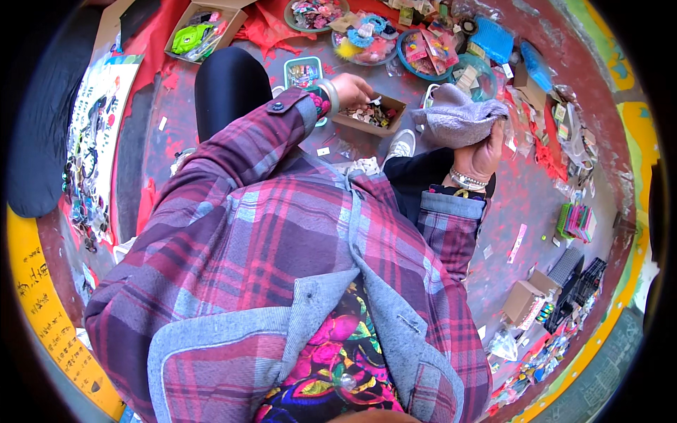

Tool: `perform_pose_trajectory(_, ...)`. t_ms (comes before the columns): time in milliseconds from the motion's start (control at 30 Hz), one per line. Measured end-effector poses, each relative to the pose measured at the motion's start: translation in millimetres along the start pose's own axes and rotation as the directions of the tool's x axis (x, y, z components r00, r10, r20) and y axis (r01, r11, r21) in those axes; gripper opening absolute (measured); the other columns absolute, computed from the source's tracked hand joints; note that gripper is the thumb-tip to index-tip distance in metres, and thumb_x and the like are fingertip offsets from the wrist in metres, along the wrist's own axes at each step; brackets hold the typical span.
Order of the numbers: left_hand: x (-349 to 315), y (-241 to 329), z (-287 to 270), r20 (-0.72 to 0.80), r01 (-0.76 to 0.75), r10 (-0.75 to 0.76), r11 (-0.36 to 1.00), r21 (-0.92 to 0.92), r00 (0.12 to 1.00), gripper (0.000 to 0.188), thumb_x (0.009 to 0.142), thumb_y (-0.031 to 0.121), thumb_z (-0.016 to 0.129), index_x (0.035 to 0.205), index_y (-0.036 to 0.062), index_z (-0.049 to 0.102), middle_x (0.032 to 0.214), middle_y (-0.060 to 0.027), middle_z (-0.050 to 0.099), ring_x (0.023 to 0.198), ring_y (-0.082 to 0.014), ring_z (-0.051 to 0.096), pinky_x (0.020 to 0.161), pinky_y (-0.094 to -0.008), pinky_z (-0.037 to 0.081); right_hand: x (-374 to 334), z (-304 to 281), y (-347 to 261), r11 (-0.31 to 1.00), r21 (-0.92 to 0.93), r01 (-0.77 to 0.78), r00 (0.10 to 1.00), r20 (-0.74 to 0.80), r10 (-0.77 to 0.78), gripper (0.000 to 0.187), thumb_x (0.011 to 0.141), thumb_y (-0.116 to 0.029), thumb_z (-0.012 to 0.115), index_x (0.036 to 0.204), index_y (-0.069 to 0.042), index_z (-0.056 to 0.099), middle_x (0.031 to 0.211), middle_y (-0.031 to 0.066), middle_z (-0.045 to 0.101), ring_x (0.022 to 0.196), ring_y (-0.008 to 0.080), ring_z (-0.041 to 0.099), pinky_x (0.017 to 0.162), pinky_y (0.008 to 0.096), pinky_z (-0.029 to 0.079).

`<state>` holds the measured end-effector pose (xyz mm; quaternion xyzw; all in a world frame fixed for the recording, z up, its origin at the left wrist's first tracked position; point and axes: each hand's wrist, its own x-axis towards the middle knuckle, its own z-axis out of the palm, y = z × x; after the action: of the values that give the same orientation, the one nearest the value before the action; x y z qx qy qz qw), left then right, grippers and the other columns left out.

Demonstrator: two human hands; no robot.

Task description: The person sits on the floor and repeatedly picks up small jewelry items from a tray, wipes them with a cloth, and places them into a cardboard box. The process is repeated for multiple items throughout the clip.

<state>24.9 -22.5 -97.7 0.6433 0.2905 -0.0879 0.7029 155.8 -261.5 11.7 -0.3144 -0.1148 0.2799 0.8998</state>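
My right hand (483, 151) holds a grey fuzzy cloth (458, 116), bunched into a rounded, cap-like shape, out over the floor. The fingers behind the cloth are partly hidden. Over a small brown cardboard box (391, 127) is my left hand (352, 92), its fingers drawn together at the box's far left side. A small white bit shows by the fingertips, too small to name. Many little mixed pieces (371, 113) fill the box. Beside it, to the left, stands a pale green plastic basket (288, 70) with small packets inside.
Round tubs of accessories (400, 56) line the far side. A carton with a bright green item (189, 39) stands far left, near a white board of small goods (106, 134). At right lie a stack of colourful packs (577, 222) and an opened carton (522, 302). My shoe (402, 146) is near the box.
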Motion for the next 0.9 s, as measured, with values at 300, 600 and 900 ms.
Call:
perform_pose_trajectory(300, 51, -78, -133, -0.562, 0.150, -0.347, 0.919, -0.365, 0.751, 0.019, 0.079, 0.009, 0.054, 0.093, -0.0017, 0.059, 0.079, -0.0094, 0.064, 0.063, -0.0182, 0.061, 0.054, -0.0254, 0.047, -5, -4, 12, 0.989, 0.133, -0.065, 0.997, 0.053, 0.059, 0.037, 0.088, -0.031, 0.049, 0.116, -0.006, 0.049, 0.116, 0.0102, 0.053, 0.106, 0.0276, 0.050, 0.093, 0.0453, 0.036)
perform_pose_trajectory(600, 58, -175, -135, -0.281, 0.294, -0.095, 0.156, 0.943, 0.955, 0.021, 0.077, 0.017, 0.055, 0.091, 0.0044, 0.064, 0.096, -0.0132, 0.062, 0.085, -0.0266, 0.061, 0.072, -0.0365, 0.049, 0, 10, 46, 0.988, -0.051, -0.145, 0.987, 0.069, 0.149, 0.036, 0.089, -0.030, 0.047, 0.116, -0.007, 0.049, 0.114, 0.0085, 0.054, 0.104, 0.0265, 0.052, 0.090, 0.0436, 0.040)
perform_pose_trajectory(900, 68, -213, -94, -0.575, 0.645, -0.360, 0.631, 0.430, 0.735, 0.058, 0.069, 0.035, 0.066, 0.115, 0.0040, 0.050, 0.112, -0.0200, 0.054, 0.104, -0.0324, 0.053, 0.089, -0.0384, 0.042, -1, 37, 70, 0.937, -0.051, -0.345, 0.938, 0.030, 0.347, 0.037, 0.088, -0.024, 0.047, 0.120, -0.006, 0.044, 0.111, 0.0079, 0.054, 0.099, 0.0247, 0.054, 0.087, 0.0415, 0.042)
